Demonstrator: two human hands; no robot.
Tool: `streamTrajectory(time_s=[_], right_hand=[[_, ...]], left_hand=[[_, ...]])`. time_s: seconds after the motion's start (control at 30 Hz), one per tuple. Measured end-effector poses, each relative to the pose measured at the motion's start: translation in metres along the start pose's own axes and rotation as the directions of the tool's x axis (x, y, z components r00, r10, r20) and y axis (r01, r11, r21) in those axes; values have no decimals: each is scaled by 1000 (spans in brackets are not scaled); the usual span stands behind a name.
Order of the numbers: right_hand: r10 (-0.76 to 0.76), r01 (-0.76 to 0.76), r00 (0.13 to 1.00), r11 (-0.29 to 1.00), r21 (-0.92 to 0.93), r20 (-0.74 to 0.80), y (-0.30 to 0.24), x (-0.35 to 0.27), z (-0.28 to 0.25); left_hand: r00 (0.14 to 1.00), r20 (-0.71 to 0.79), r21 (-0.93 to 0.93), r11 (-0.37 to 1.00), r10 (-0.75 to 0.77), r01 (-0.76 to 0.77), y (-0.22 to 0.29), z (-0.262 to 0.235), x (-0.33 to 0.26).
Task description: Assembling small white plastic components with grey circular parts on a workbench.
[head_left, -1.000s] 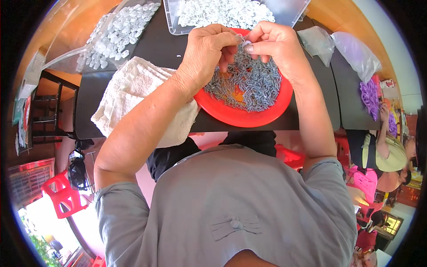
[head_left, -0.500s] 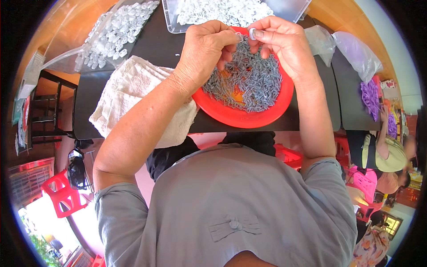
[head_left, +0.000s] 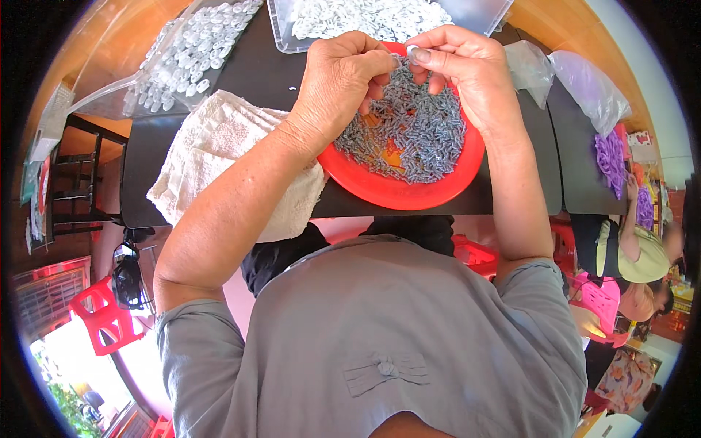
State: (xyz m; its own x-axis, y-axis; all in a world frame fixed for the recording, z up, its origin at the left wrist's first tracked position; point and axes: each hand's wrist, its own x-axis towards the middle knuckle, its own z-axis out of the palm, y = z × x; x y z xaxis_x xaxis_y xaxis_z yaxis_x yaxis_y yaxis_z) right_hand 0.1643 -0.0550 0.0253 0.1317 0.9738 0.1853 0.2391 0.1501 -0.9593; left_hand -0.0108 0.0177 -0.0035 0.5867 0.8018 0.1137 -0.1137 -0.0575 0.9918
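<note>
Both my hands are raised over the far side of a round red basin (head_left: 409, 197), which holds a heap of small grey-blue translucent pieces (head_left: 431, 146). In my right hand (head_left: 467, 73), the thumb and forefinger pinch a small white oval piece (head_left: 412, 52). My left hand (head_left: 347, 77) has its thumb and forefinger pressed together close by. Whatever sits between those fingertips is too small and covered to name. The fingertips of the two hands are a short gap apart.
A clear plastic tub (head_left: 288, 40) of white pieces (head_left: 365, 18) stands beyond the basin. At the far left lies a clear bag (head_left: 193, 55) of white oval pieces. A folded cream cloth (head_left: 219, 153) rests under my left forearm. Plastic bags (head_left: 591, 84) and purple bundles (head_left: 610, 160) are on the right.
The white oval piece in my right fingers has turned and shows less of its face. My hands otherwise stay nearly in place. People at the right edge have shifted.
</note>
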Motion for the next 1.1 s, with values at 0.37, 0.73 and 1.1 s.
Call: streamTrajectory(time_s=[0.37, 0.73, 1.1], right_hand=[[-41, 42, 999, 999, 16, -30, 2, -2, 5], [-43, 43, 999, 999, 0, -6, 3, -2, 13], [62, -68, 998, 966, 250, 33, 3, -1, 2]], left_hand=[[1000, -8, 46, 999, 25, -25, 4, 2, -2], [1000, -6, -23, 999, 28, -28, 3, 0, -2], [999, 51, -161, 987, 2, 6, 12, 1, 0]])
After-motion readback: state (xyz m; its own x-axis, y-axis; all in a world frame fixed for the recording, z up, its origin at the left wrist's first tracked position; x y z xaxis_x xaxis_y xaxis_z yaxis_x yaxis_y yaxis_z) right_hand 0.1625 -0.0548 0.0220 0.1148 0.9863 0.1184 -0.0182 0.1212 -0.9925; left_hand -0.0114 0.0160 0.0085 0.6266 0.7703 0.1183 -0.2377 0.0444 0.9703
